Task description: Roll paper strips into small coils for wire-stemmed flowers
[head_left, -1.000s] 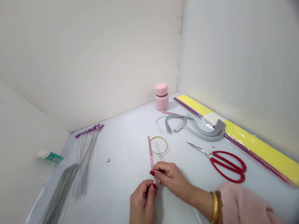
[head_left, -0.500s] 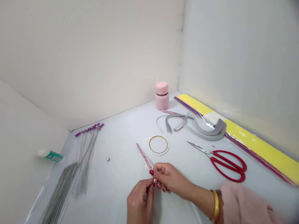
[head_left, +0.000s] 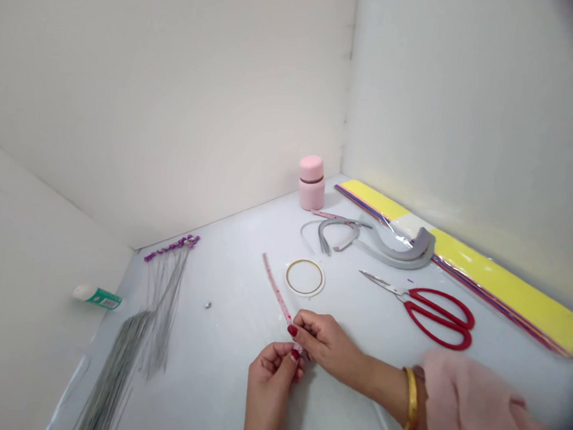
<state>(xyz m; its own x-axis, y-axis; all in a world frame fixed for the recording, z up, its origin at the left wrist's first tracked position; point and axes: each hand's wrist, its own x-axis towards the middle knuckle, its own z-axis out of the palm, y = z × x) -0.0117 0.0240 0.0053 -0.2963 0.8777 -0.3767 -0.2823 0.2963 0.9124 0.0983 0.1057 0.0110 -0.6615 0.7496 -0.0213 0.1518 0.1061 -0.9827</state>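
A narrow pink paper strip with small red marks (head_left: pixel 275 288) sticks up and left from between my fingers, its free end raised toward the tape roll. My right hand (head_left: pixel 328 342), wearing a gold bangle, pinches the strip near its lower end. Just below, my left hand (head_left: pixel 275 378) is closed with thumb and finger on the strip's gathered pink end (head_left: pixel 297 347). The two hands touch or nearly touch there. A thin roll of tape (head_left: pixel 305 278) lies flat beyond them, and red-handled scissors (head_left: pixel 428 311) rest to the right with blades slightly apart.
Wire stems (head_left: pixel 117 367) and purple-tipped stems (head_left: pixel 172 248) lie at left, near a green and white glue bottle (head_left: pixel 103 298). A pink jar (head_left: pixel 312 184) stands at the back by curled grey strips (head_left: pixel 393 254). Yellow packaged sheets (head_left: pixel 492 276) run along the right wall.
The strip's free end has risen and straightened away from me. My left hand has turned so its thumb now presses on the gathered end. My right hand has barely moved.
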